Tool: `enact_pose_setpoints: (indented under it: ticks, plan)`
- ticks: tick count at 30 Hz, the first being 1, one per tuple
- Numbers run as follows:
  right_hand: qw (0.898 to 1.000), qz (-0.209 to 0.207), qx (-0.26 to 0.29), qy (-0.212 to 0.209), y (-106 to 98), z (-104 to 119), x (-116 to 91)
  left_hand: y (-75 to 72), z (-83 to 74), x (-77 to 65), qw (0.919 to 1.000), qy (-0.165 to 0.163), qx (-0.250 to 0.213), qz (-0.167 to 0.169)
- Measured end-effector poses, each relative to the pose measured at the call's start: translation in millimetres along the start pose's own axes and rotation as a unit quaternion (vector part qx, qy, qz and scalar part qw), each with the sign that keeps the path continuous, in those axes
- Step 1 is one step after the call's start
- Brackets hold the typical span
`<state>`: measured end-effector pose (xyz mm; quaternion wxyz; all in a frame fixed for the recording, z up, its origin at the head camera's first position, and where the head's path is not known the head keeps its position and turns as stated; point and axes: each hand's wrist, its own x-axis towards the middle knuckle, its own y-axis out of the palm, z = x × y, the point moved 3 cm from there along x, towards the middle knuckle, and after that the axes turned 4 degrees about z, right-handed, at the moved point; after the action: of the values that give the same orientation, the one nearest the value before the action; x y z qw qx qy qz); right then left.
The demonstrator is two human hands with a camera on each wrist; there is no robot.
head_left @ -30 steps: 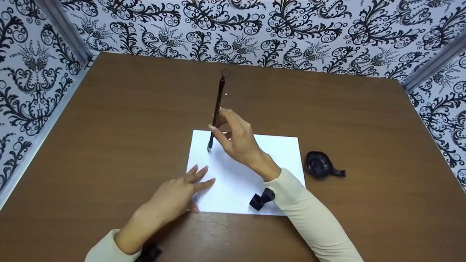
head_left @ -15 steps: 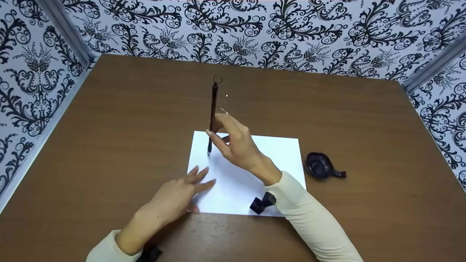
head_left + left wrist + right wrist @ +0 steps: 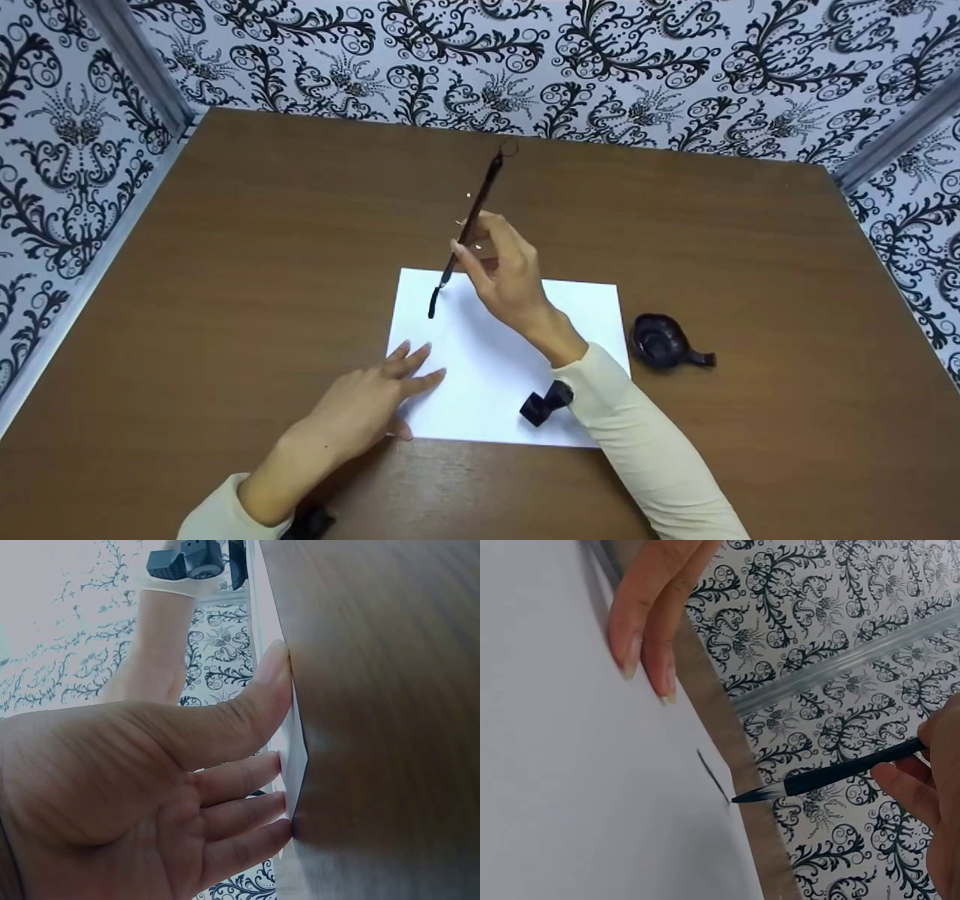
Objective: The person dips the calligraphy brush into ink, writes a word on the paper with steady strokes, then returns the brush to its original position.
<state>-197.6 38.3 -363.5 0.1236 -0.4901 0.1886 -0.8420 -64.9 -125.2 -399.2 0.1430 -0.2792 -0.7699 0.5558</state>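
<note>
My right hand (image 3: 506, 277) pinches a dark paintbrush (image 3: 486, 187) by the lower part of its handle, which leans to the right. In the right wrist view the pointed bristles (image 3: 759, 793) meet the white paper (image 3: 592, 765) at one end of a thin black stroke (image 3: 713, 775). From the head view, that stroke lies near the sheet's upper left corner. My left hand (image 3: 360, 405) rests with spread fingers on the left edge of the paper (image 3: 480, 405). The left wrist view shows its thumb and fingertips (image 3: 274, 660) against the sheet.
A small dark dish with a short handle (image 3: 660, 341) stands on the brown table (image 3: 750, 300), just right of the paper. A black wrist device (image 3: 546, 403) hangs over the sheet by the right cuff. Patterned panels (image 3: 480, 60) border the table at the back and sides.
The brush first came slightly down toward the sheet, then went up and right while tilting right. A short black stroke now shows on the paper. My left hand has stayed in place.
</note>
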Motion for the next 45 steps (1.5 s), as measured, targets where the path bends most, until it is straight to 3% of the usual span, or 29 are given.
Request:
enact_pose_setpoints:
  ticks: [16,28,45]
  plan:
    - [1.0,0.018,-0.014,0.011,1,-2,-1,1.5,-0.6,0.9,0.9998,-0.009,-0.01,0.012]
    - [0.997,0.062,-0.007,0.038,0,2,1,-0.7,-0.9,-0.7,0.9999,-0.001,-0.01,0.0]
    - [0.996,0.086,-0.003,0.02,-3,8,2,-1.0,-0.8,-0.8,1.0,0.006,-0.004,0.0]
